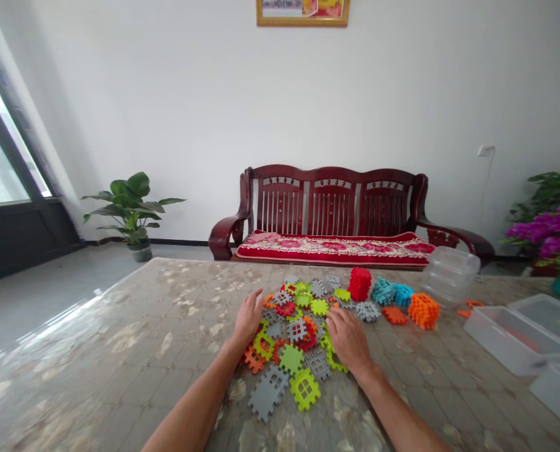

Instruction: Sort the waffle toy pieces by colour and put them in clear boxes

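From the head camera, here's the patterned grey-brown tabletop (167, 383), and a mixed heap of notched, flat plastic pieces (292, 360) in green, grey, orange and red lies between both hands! Left hand (249, 316) at the heap's left edge, fingers loosely extended; right hand (346, 334) on its right edge, fingers curved; whether either grips a piece, can't tell. Beyond: a red stack (360, 284), an orange stack (424, 311) gathered by colour, but plenty lies unsorted!
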`<state>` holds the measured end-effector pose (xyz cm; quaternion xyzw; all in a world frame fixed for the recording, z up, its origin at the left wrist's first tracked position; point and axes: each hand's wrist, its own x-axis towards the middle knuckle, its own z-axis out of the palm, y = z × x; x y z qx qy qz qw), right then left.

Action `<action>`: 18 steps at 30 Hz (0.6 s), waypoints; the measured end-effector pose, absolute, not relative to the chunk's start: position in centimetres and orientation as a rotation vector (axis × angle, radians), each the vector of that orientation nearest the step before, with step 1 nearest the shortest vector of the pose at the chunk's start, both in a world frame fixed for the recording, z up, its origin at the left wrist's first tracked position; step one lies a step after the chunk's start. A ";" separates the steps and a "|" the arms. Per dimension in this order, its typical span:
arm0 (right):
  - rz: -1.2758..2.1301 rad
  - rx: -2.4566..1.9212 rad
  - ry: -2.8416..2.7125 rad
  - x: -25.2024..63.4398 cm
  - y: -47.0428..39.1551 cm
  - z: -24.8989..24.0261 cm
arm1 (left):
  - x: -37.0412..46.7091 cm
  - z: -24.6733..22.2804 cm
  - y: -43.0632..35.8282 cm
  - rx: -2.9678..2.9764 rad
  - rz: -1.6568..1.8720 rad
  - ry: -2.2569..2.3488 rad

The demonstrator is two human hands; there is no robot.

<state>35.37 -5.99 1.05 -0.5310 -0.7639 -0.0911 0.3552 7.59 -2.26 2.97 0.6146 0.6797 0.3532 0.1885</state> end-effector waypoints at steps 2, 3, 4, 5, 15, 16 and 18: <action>-0.240 -1.368 -1.961 35.5 -6.0 1.0 | 7.8 3.4 -1.8 1.735 1.008 1.844; -0.242 -1.367 -1.959 35.5 -6.0 1.0 | 7.7 3.7 -2.0 1.741 1.002 1.817; -0.244 -1.368 -1.958 35.6 -6.0 1.0 | 7.5 3.8 -2.4 1.754 0.984 1.795; -0.244 -1.371 -1.958 35.6 -6.0 1.0 | 7.1 3.9 -3.1 1.770 0.958 1.779; -0.220 -1.376 -1.986 35.2 -6.1 1.1 | 4.5 1.2 -12.6 2.294 0.409 1.674; -0.221 -1.383 -1.990 35.2 -6.1 1.1 | 4.8 1.1 -12.7 2.306 0.408 1.676; -0.222 -1.394 -2.000 35.2 -6.2 1.2 | 5.4 1.1 -12.4 2.311 0.414 1.695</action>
